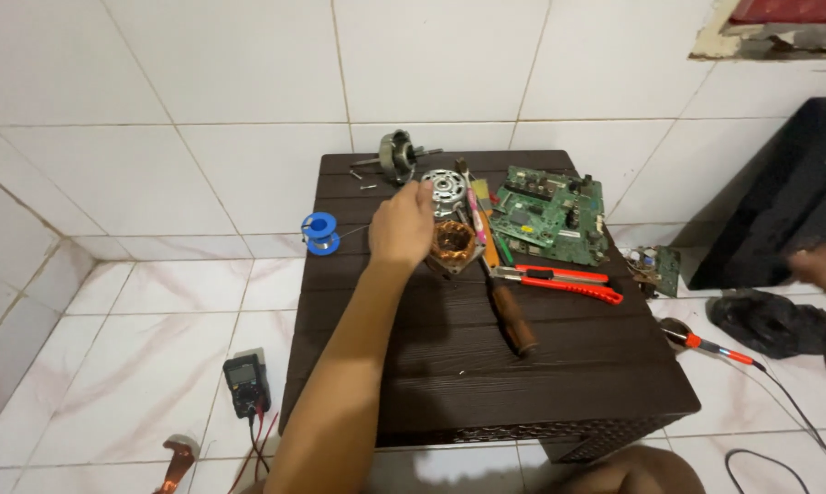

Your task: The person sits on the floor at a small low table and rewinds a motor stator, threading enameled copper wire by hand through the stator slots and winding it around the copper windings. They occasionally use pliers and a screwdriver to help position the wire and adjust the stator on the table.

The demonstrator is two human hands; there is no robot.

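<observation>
My left hand reaches over the dark brown low table and rests on a motor stator with copper windings, fingers curled at its left side. Just beyond it lies a silver motor end cover. My right hand is blurred at the far right edge, off the table, above a black object on the floor; I cannot tell whether it holds anything.
On the table lie a green circuit board, red-handled pliers, a brown-handled tool and a motor rotor. A blue solder spool, a multimeter, a soldering iron and a small circuit board are around it.
</observation>
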